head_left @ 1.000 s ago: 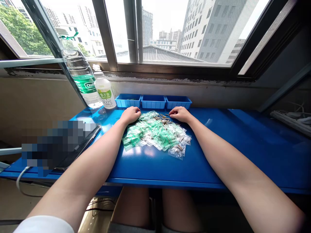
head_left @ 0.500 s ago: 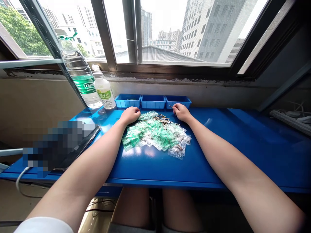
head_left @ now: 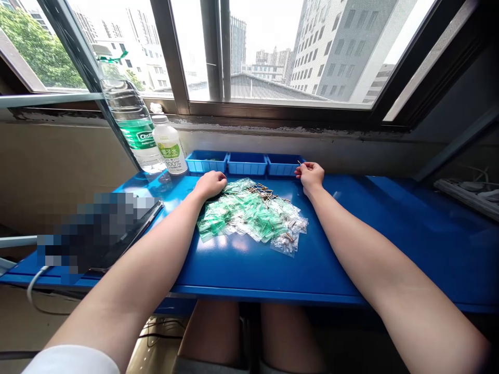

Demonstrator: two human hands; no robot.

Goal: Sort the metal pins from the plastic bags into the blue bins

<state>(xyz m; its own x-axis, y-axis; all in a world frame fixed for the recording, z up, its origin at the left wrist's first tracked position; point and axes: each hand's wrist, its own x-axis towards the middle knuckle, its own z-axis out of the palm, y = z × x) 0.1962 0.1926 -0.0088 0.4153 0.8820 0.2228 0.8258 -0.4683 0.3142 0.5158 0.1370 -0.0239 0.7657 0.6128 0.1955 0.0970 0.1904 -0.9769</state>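
Observation:
A pile of small green and clear plastic bags point(head_left: 253, 213) lies on the blue table, with loose brass-coloured screw-like pieces point(head_left: 265, 194) at its back. My left hand point(head_left: 211, 184) rests at the pile's back left edge, its fingers curled; what they hold, if anything, is hidden. At the right end of the right blue bin point(head_left: 284, 167), my right hand point(head_left: 311, 175) pinches a small brass-coloured piece. Two more blue bins, the middle one point(head_left: 247, 165) and the left one point(head_left: 206, 163), stand in the same row; a little green material shows in the left one.
A large water bottle point(head_left: 134, 127) and a smaller white bottle point(head_left: 170, 148) stand at the back left. A dark, partly blurred device point(head_left: 128, 234) with a cable lies on the left. A power strip point(head_left: 468, 192) is at the far right, below the window frame point(head_left: 280, 111).
My right hand has moved right, from the front of the right bin to its right end, with the small piece in its fingers. My left hand has stayed nearly in place.

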